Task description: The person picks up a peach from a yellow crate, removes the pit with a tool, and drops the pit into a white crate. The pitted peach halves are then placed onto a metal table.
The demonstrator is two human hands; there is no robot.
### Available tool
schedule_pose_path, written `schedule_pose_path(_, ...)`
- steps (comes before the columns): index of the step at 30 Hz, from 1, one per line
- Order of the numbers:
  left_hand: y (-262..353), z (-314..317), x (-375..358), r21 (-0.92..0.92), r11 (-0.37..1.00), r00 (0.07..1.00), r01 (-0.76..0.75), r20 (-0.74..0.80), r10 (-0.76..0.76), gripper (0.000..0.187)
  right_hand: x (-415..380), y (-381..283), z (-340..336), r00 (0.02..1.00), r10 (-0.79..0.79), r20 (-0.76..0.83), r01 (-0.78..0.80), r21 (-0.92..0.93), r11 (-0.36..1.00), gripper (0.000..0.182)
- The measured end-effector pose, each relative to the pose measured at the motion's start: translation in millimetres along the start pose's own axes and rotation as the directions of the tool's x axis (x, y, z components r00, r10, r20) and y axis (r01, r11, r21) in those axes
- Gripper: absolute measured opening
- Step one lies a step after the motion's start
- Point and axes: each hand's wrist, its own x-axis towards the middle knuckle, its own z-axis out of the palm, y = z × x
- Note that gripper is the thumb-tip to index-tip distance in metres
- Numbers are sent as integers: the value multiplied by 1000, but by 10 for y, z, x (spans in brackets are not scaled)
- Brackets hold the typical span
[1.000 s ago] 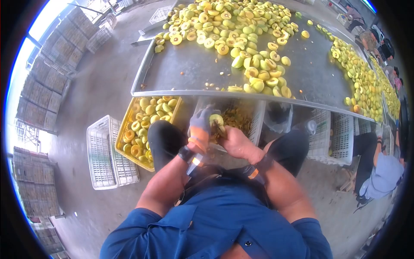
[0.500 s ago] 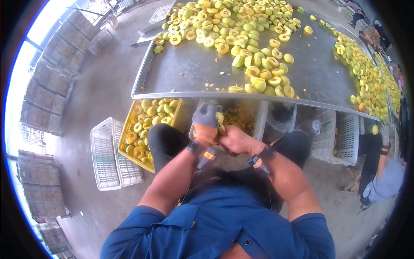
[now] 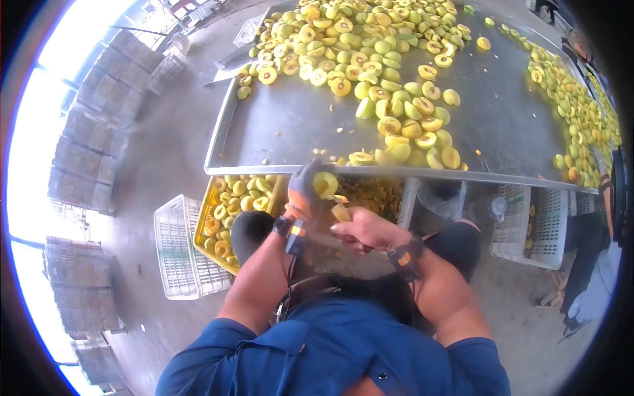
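My left hand (image 3: 304,193), in a grey and orange work glove, is closed around a yellow-green peach half (image 3: 324,184) just below the table's front edge. My bare right hand (image 3: 367,228) grips a small wooden-handled tool (image 3: 341,212), its tip pointing up at the lower edge of the peach half. The tool's working end is small and partly blurred. Under both hands is a crate of brownish scraps (image 3: 373,195). Many halved peaches (image 3: 403,109) lie on the metal table (image 3: 284,125) in front of me, some showing brown pit hollows.
To my left stands a yellow crate (image 3: 200,228) of peach halves, beside a white basket (image 3: 177,254). More white baskets (image 3: 545,228) and a clear plastic container (image 3: 444,198) sit under the table at right. A co-worker's sleeve (image 3: 598,284) shows at the far right. Stacked crates (image 3: 82,158) line the left.
My hands have come slightly apart, and the tool and the cut peach half now show between them. The whole view has shifted, with the table's edge lower.
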Motion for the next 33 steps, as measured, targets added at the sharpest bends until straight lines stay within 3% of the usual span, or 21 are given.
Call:
schedule_pose_path(1, -136, -44, -22, 29, 999, 999, 21, -36, -19, 28, -8, 1, -19, 1000, -6, -16, 6, 15, 1000, 18)
schedule_pose_path(4, -370, -252, -135, 3, 995, 988, 95, -124, -94, 28, 170, 174, -105, 938, -59, -341, -120, -480, 869, 20)
schedule_pose_path(6, -411, -491, -255, 67, 994, 964, 81, -258, -61, 25, 315, 493, -368, 952, 49, -303, -153, -329, 932, 23)
schedule_pose_path(7, -363, -660, -303, -73, 992, 949, 98, -293, -115, 23, 385, 561, -405, 922, -13, -386, -195, -493, 848, 25)
schedule_pose_path(8, -112, -944, -330, 36, 998, 949, 58, -312, -44, 24, 429, 666, -444, 889, -90, -449, -246, -634, 733, 27)
schedule_pose_path(10, 94, -1461, -559, 218, 970, 934, 109, -356, -25, 27, 586, 1098, -795, 803, -114, -585, -385, -655, 650, 29)
schedule_pose_path(12, -66, -1907, -903, 353, 923, 906, 155, -423, 9, 29, 572, 1170, -845, 825, -166, -541, -393, -759, 519, 27)
schedule_pose_path(13, -246, -2087, -1141, 404, 897, 887, 178, -460, 31, 29, 548, 1185, -791, 806, -180, -563, -405, -748, 525, 26)
schedule_pose_path(14, -510, -2214, -1452, 243, 915, 829, 323, -538, -149, 27, 504, 1178, -729, 786, -195, -587, -418, -736, 532, 25)
schedule_pose_path(15, -1060, -2329, -1855, 155, 909, 765, 387, -604, -222, 28, 469, 1155, -663, 763, -207, -613, -433, -722, 540, 24)
schedule_pose_path(17, -1459, -2495, -2518, 254, 733, 675, 631, -645, -358, 20, 444, 1109, -563, 770, -138, -623, -468, -697, 543, 24)
schedule_pose_path(18, -1601, -2532, -2822, 529, 502, 721, 684, -596, -354, 18, 436, 1100, -548, 770, -102, -630, -487, -683, 544, 23)
schedule_pose_path(19, -1637, -2491, -2969, 184, 565, 532, 804, -646, -547, 20, 469, 1135, -540, 804, -193, -562, -410, -760, 505, 21)
schedule_pose_path(20, -1676, -2444, -3093, -184, 533, 337, 826, -596, -728, 22, 483, 1146, -546, 794, -143, -591, -436, -718, 542, 20)
schedule_pose_path(21, -1708, -2389, -3207, -524, 413, 165, 745, -455, -875, 25, 472, 1144, -563, 781, -92, -618, -463, -672, 578, 19)
schedule_pose_path(24, -1662, -2179, -3478, -512, 510, 262, 691, -480, -837, 24, 517, 1156, -552, 756, -27, -655, -502, -605, 618, 17)
schedule_pose_path(28, -1584, -2207, -3490, -799, 365, 126, 478, -349, -929, 29, 543, 1073, -439, 741, -16, -672, -528, -596, 605, 13)
schedule_pose_path(31, -1887, -2155, -3572, -504, 637, 329, 583, -570, -753, 30, 555, 1119, -594, 727, -16, -686, -542, -587, 601, 11)
schedule_pose_path(33, -1960, -2149, -3650, -181, 507, 199, 843, -770, -606, 33, 550, 1134, -690, 711, 10, -704, -570, -567, 594, 15)
